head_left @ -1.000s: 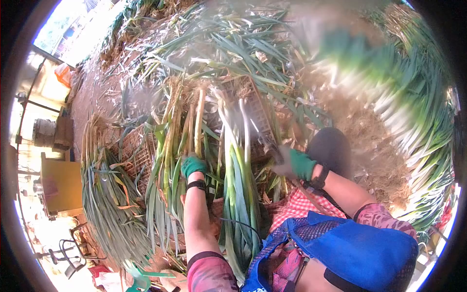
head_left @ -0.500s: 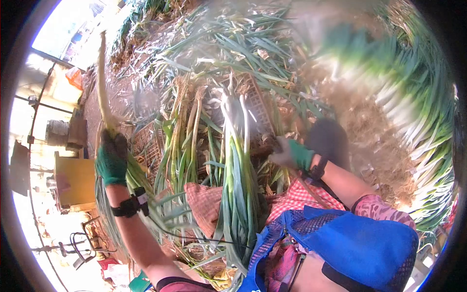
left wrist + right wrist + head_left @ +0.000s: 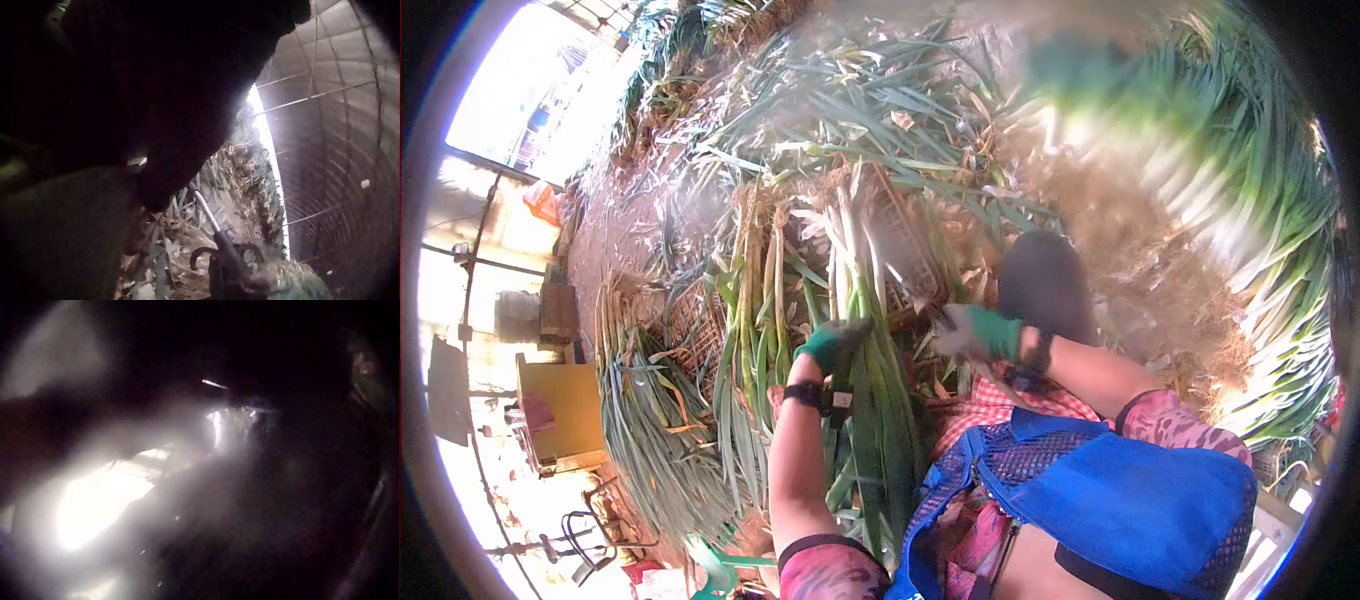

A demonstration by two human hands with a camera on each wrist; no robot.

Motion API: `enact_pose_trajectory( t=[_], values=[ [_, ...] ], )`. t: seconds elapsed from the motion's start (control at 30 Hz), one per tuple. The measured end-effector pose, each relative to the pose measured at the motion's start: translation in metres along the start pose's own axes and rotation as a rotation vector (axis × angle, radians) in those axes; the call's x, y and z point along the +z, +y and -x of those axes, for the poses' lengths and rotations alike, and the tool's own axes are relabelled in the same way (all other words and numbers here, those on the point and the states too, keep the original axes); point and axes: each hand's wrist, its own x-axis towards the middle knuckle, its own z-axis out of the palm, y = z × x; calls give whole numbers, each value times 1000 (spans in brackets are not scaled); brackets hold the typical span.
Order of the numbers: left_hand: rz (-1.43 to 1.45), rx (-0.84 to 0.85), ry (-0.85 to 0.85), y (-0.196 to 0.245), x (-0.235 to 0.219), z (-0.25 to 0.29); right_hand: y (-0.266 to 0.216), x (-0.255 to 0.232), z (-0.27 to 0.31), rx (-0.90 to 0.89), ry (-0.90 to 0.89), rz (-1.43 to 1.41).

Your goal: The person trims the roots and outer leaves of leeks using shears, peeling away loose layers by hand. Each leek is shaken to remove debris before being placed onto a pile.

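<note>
My left hand (image 3: pixel 837 345), in a green glove with dark fingertips, grips leeks (image 3: pixel 862 290) that lie across the lap, its fingers over the base of their green leaves. The white root ends point away from the body. Just right of them, my gloved right hand (image 3: pixel 980 333) holds an air blow gun (image 3: pixel 228 253) with a slim metal nozzle (image 3: pixel 207 211), aimed toward the leeks. The left wrist view shows the gun's dark body beyond a large shadow. Glare and darkness hide most of the right wrist view.
Left of the lap lie unpeeled leeks (image 3: pixel 745 310) and a larger leek bundle (image 3: pixel 655 430). A plastic crate (image 3: pixel 900 235) stands ahead. Leaf waste (image 3: pixel 830 90) covers the ground beyond. A long row of white-stemmed leeks (image 3: pixel 1250 210) curves along the right.
My left hand first held a leek at the middle bunch, then raised one at far left, and is now back right on the lap leeks. The right hand keeps the blow gun nearly in place.
</note>
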Motion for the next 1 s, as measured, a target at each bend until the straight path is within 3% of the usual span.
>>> enact_pose_trajectory(
  t=[0.03,0.07,0.17,0.2,0.3,0.33,0.43,0.47,0.57,0.6,0.77,0.8,0.9,1.0],
  values=[
    [240,-33,-26,-3,2,14,3,6,9,-16,-16,10],
    [484,-67,-47,1,2,28,6,14,16,-192,-6,174],
    [530,-112,17,6,2,41,2,20,25,-94,-90,214],
    [524,-146,33,16,2,48,8,19,19,-19,-96,51],
    [418,-111,106,11,10,41,0,21,26,-52,-55,71],
    [437,-116,102,7,14,41,-5,22,28,-149,-43,233],
    [474,-110,100,13,13,42,-14,26,28,-96,-36,288],
    [471,-112,101,9,14,40,-11,28,20,-47,-56,149],
    [497,-118,99,6,16,37,9,27,-25,-106,18,179],
    [511,-122,96,6,18,37,-7,20,-30,-79,13,166],
    [501,-146,112,15,20,42,-19,5,-107,-81,267,138],
    [519,-145,108,20,20,45,-19,-4,-123,-35,150,145],
    [528,-148,139,29,18,55,-16,-3,-122,-181,217,205],
    [260,122,128,-2,12,48,-24,-2,-100,-148,154,362]
  ],
)
